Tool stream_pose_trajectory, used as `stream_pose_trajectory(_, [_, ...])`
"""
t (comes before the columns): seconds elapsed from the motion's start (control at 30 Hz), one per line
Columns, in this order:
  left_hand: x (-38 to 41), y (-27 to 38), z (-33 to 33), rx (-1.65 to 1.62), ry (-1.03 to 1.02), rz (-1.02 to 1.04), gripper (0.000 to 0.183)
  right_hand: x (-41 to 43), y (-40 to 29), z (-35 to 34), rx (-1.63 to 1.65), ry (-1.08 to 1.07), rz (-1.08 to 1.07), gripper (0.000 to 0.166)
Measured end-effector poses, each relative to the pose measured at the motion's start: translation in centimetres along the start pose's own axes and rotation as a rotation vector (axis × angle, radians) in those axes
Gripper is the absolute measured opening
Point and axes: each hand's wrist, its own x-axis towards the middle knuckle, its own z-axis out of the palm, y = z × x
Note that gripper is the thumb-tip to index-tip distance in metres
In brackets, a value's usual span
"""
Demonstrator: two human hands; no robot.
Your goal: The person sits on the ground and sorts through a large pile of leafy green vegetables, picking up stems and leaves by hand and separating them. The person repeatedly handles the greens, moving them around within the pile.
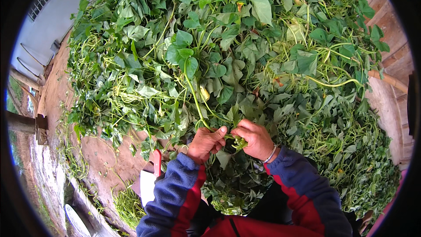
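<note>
My left hand (206, 143) grips the lower end of a long green vine stem (194, 95) between thumb and fingers. That stem runs up over the pile to a tip with several heart-shaped leaves (185, 52). Close beside it, my right hand (255, 138) is closed around a small bunch of short green stems (239, 143), whose ends stick out towards the left hand. Both hands are over a large heap of leafy vines (250, 46), which look like sweet potato vines. By my left forearm lies a cleaver (148, 184) with a red handle, partly covered by the sleeve.
Bare brown ground (102, 158) shows on the left, with a bundle of thin green stems (130, 204) on it. A wooden post (23, 123) and a pale wall (65, 6) stand farther left. Wooden boards (394, 42) and a pole (389, 80) border the heap on the right.
</note>
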Motion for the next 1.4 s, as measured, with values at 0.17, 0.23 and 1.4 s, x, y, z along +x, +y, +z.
stream_pose_trajectory(0.17, [-0.2,-1.1,-0.7,-0.083,-0.105,-0.047,0.028,-0.3,-0.4,0.5,0.000,0.008,-0.023,0.025])
stream_pose_trajectory(0.23, [-0.2,-1.5,-0.7,-0.103,-0.099,-0.073,0.025,-0.4,-0.4,0.6,-0.013,-0.001,-0.027,0.026])
stream_pose_trajectory(1.4, [-0.3,-0.4,-3.9,-0.458,-0.384,0.349,0.015,-0.6,9.5,1.0,0.613,-0.057,0.576,0.007])
